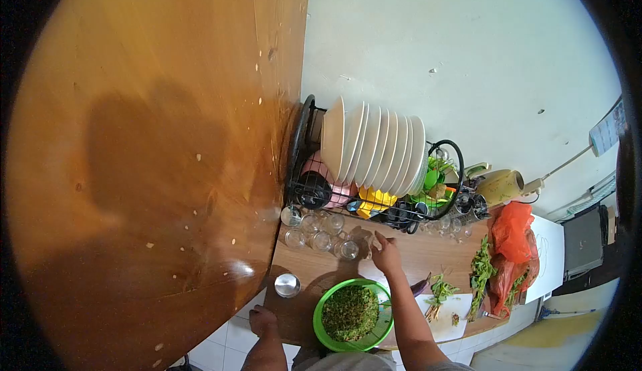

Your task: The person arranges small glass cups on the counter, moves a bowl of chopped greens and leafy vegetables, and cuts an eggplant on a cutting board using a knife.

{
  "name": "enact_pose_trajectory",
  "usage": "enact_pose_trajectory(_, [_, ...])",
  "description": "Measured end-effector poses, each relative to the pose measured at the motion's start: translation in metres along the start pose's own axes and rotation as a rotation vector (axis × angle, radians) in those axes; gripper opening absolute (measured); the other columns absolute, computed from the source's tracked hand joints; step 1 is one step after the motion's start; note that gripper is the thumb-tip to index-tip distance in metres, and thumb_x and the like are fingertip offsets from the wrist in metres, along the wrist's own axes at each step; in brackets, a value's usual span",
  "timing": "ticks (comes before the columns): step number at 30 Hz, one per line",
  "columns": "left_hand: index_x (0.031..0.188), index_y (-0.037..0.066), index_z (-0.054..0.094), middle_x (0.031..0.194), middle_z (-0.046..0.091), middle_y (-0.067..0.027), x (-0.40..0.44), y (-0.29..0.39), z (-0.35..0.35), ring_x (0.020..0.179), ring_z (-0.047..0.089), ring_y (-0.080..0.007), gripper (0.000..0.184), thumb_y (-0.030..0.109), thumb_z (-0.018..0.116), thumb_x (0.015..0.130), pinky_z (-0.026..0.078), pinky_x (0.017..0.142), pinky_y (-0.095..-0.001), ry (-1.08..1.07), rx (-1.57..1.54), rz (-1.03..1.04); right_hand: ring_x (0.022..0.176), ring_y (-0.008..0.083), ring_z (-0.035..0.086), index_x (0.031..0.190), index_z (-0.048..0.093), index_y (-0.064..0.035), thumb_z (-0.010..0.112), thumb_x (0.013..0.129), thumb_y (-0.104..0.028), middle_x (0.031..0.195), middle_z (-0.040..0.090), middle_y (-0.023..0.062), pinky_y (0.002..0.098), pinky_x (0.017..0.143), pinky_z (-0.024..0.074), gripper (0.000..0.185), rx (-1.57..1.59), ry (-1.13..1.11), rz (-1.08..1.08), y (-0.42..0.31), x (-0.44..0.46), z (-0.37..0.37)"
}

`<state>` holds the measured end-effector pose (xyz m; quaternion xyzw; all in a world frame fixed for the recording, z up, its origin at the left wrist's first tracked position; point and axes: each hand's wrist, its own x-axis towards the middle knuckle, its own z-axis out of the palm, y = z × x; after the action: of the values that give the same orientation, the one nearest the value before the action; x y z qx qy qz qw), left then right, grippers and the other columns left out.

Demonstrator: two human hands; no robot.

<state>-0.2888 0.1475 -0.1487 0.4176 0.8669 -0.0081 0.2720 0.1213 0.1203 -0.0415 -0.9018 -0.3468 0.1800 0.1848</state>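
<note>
Glasses (322, 240), clear and round-ended, bunched close together in rough rows on the wooden table (421, 257), a shiny round metal container (287, 285) sitting apart from them, near the table's edge.

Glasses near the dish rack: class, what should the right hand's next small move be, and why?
Probably a short, slow move toward the clustered glasses: the right hand is just beside them over the table, and they stand close together, so a quick sweep might knock one. Whether it already grips a glass is too unclear to tell.
</note>
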Motion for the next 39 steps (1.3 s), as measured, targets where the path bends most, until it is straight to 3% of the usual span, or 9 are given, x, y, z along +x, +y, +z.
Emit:
enact_pose_trajectory(1, [0.102, -0.001, 0.066, 0.108, 0.067, -0.0271, 0.005, -0.005, 0.007, 0.098, 0.065, -0.0457, 0.047, 0.036, 0.037, 0.095, 0.050, 0.088, -0.0554, 0.021, 0.074, 0.127, 0.099, 0.0452, 0.064, 0.133, 0.060, -0.0203, 0.066, 0.086, -0.037, 0.123, 0.058, 0.0256, 0.0500, 0.084, 0.0536, 0.050, 0.002, -0.001, 0.000, -0.001, 0.002, -0.002])
enact_pose_trajectory(4, [0.100, -0.001, 0.066, 0.105, 0.068, -0.0266, 0.014, -0.011, 0.019, 0.096, 0.066, -0.0452, 0.047, 0.036, 0.038, 0.095, 0.051, 0.086, -0.0548, -0.012, 0.004, -0.007, 0.098, 0.0434, 0.066, 0.121, 0.062, -0.0114, 0.064, 0.087, -0.050, 0.109, 0.066, 0.0278, 0.0509, 0.083, 0.0527, 0.052, -0.070, 0.069, 0.112, -0.002, 0.007, -0.005])
enact_pose_trajectory(8, [0.099, -0.001, 0.066, 0.101, 0.069, -0.0258, 0.007, -0.003, 0.012, 0.093, 0.066, -0.0450, 0.046, 0.035, 0.038, 0.096, 0.052, 0.084, -0.0545, 0.007, 0.037, 0.070, 0.099, 0.0437, 0.065, 0.116, 0.062, -0.0021, 0.059, 0.088, -0.059, 0.102, 0.067, 0.0291, 0.0491, 0.084, 0.0514, 0.064, -0.046, -0.050, 0.244, 0.002, 0.027, -0.003])
enact_pose_trajectory(10, [0.099, 0.000, 0.067, 0.099, 0.069, -0.0252, 0.000, 0.010, -0.001, 0.092, 0.067, -0.0449, 0.045, 0.033, 0.037, 0.096, 0.052, 0.082, -0.0544, 0.015, -0.028, -0.096, 0.089, 0.0373, 0.070, 0.108, 0.064, 0.0011, 0.052, 0.089, -0.068, 0.090, 0.070, 0.0271, 0.0449, 0.078, 0.0535, 0.072, -0.088, -0.036, 0.273, 0.007, 0.034, 0.008])
enact_pose_trajectory(14, [0.100, 0.000, 0.067, 0.099, 0.069, -0.0259, -0.004, 0.013, -0.006, 0.092, 0.066, -0.0449, 0.045, 0.032, 0.037, 0.096, 0.052, 0.082, -0.0548, 0.002, -0.060, -0.100, 0.071, 0.0297, 0.072, 0.101, 0.067, 0.0017, 0.049, 0.089, -0.071, 0.081, 0.071, 0.0223, 0.0398, 0.070, 0.0556, 0.075, 0.006, -0.070, 0.313, 0.018, 0.047, 0.033])
enact_pose_trajectory(16, [0.101, -0.001, 0.067, 0.098, 0.069, -0.0270, -0.001, 0.011, -0.005, 0.093, 0.066, -0.0450, 0.045, 0.033, 0.037, 0.097, 0.052, 0.083, -0.0550, -0.004, -0.051, -0.097, 0.056, 0.0230, 0.069, 0.100, 0.067, 0.0041, 0.050, 0.089, -0.071, 0.070, 0.069, 0.0168, 0.0352, 0.057, 0.0552, 0.077, 0.185, -0.205, 0.381, 0.005, 0.049, 0.025])
enact_pose_trajectory(22, [0.100, -0.002, 0.067, 0.100, 0.068, -0.0278, -0.009, 0.019, -0.014, 0.093, 0.066, -0.0462, 0.046, 0.033, 0.037, 0.096, 0.052, 0.083, -0.0561, 0.001, -0.053, -0.082, 0.054, 0.0244, 0.068, 0.102, 0.067, 0.0071, 0.056, 0.089, -0.066, 0.068, 0.068, 0.0164, 0.0353, 0.046, 0.0523, 0.075, 0.338, -0.175, 0.372, -0.002, 0.060, 0.042])
enact_pose_trajectory(29, [0.099, -0.002, 0.067, 0.100, 0.068, -0.0278, -0.006, 0.016, -0.009, 0.092, 0.066, -0.0456, 0.047, 0.034, 0.036, 0.096, 0.052, 0.082, -0.0558, 0.027, -0.081, -0.095, 0.054, 0.0272, 0.068, 0.100, 0.066, 0.0098, 0.053, 0.090, -0.069, 0.068, 0.067, 0.0190, 0.0368, 0.048, 0.0535, 0.080, 0.212, -0.025, 0.254, 0.024, 0.084, 0.085])
enact_pose_trajectory(39, [0.099, 0.000, 0.067, 0.101, 0.068, -0.0262, 0.003, 0.003, 0.005, 0.092, 0.066, -0.0457, 0.047, 0.035, 0.037, 0.095, 0.052, 0.082, -0.0552, 0.035, -0.108, -0.070, 0.057, 0.0309, 0.067, 0.108, 0.064, 0.0099, 0.048, 0.091, -0.070, 0.076, 0.068, 0.0236, 0.0389, 0.053, 0.0548, 0.083, 0.266, -0.020, 0.230, -0.009, 0.074, 0.069])
